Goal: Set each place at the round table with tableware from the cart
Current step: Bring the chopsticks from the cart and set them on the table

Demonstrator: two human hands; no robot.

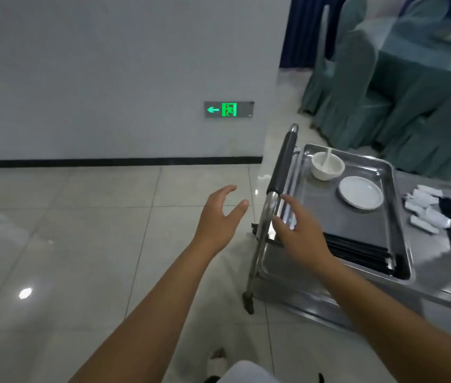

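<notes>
The tableware, a bowl (327, 165) and plate (360, 192), is found in the tray (390, 217) on the cart (440, 286), ahead and right of both hands. The right hand (300, 233), spread and empty, is placed nearer; the left hand (218, 214) is held open over the floor.

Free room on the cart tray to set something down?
Bare metal in the tray between the plate and the black chopsticks, and the right hand hovers at its left edge. Crowded: the far end with the bowl, and the cart top right of the tray with white rests.
</notes>
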